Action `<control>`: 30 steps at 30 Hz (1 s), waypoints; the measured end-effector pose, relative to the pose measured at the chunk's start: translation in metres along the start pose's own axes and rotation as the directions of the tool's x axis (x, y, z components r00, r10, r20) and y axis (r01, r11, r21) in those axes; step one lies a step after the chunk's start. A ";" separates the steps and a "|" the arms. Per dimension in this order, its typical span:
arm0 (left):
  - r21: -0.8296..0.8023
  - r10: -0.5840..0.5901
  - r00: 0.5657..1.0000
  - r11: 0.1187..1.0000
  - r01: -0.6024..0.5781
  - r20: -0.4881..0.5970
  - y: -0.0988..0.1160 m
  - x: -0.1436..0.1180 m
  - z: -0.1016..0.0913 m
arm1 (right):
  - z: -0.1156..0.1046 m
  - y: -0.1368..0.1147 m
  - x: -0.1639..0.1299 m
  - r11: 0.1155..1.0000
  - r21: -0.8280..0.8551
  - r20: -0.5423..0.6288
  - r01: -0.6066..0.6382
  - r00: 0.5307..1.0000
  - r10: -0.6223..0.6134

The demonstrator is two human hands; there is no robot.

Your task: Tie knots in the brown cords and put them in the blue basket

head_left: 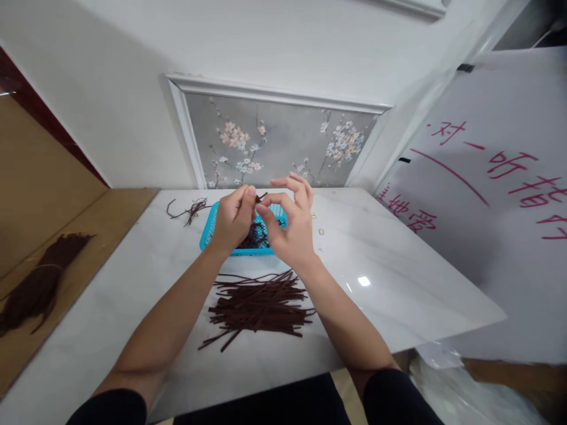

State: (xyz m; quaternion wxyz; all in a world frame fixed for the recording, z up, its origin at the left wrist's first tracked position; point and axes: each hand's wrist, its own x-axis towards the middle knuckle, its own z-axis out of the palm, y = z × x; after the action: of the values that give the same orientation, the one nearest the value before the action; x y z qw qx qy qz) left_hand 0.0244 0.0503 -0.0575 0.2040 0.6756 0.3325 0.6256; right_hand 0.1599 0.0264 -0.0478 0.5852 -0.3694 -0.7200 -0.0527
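A dark cord (261, 197) is pinched between the left hand (233, 219) and right hand (290, 227) above a blue basket (208, 231), with a strip pile (259, 307) nearer and loose strands (190, 208) on the table (398, 283).

both hands, left hand (233, 219) and right hand (289, 227), pinch a dark strip (261, 197) above the blue basket (208, 235); strip pile (259, 307) at six o'clock.

Blue basket (208, 235): contents mostly hidden behind hands. Brown strip (261, 197): pinched, too small to tell. Red wall writing (514, 168): cropped right.
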 end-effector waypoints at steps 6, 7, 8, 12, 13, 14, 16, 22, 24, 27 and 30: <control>-0.106 -0.074 0.997 0.992 0.070 -0.036 -0.004 0.003 0.001 | 0.009 0.009 -0.003 0.999 0.034 -0.059 -0.020 0.998 0.022; -0.136 -0.064 0.998 0.989 0.061 -0.018 -0.002 0.002 0.000 | 0.009 0.010 -0.003 0.999 0.036 -0.083 -0.032 0.996 0.035; -0.150 -0.044 0.999 0.988 0.043 0.002 0.001 0.002 -0.001 | 0.009 0.011 -0.002 0.998 0.039 -0.104 -0.047 0.993 0.050; -0.082 0.060 0.996 0.995 -0.055 0.060 0.008 -0.002 -0.002 | 0.007 0.009 -0.003 0.993 0.079 -0.121 -0.093 0.987 0.102; -0.078 0.059 0.997 0.995 -0.056 0.045 0.008 -0.003 -0.001 | 0.007 0.009 -0.003 0.991 0.091 -0.116 -0.100 0.987 0.110; -0.089 0.042 0.999 0.995 -0.040 0.021 0.008 -0.004 0.000 | 0.007 0.009 -0.003 0.989 0.101 -0.116 -0.107 0.986 0.118; -0.136 -0.018 1.000 0.991 0.016 -0.016 0.005 -0.005 0.004 | 0.007 0.012 -0.001 0.985 0.120 -0.127 -0.126 0.982 0.141; 0.153 -0.084 0.994 0.986 0.073 0.070 -0.009 0.002 -0.003 | 0.005 0.028 0.004 0.846 0.372 0.192 -0.382 0.923 0.333; 0.410 -0.234 0.967 0.895 0.175 0.097 -0.016 0.012 -0.015 | -0.003 0.033 -0.004 0.761 0.372 0.411 -0.531 0.829 0.378; 0.697 -0.472 0.879 0.653 0.296 0.068 -0.020 0.024 -0.034 | -0.017 0.038 -0.033 0.827 0.187 0.839 -0.530 0.524 0.147; 0.727 -0.566 0.797 0.636 0.258 0.212 -0.012 0.019 -0.042 | -0.023 0.042 -0.072 0.945 0.041 0.967 -0.324 0.250 0.044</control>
State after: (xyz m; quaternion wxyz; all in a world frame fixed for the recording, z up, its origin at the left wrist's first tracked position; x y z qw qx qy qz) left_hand -0.0189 0.0660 -0.0465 0.1570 0.7232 0.6293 0.2371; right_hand 0.2067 0.0108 -0.1194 0.0739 -0.3371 -0.8774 0.3334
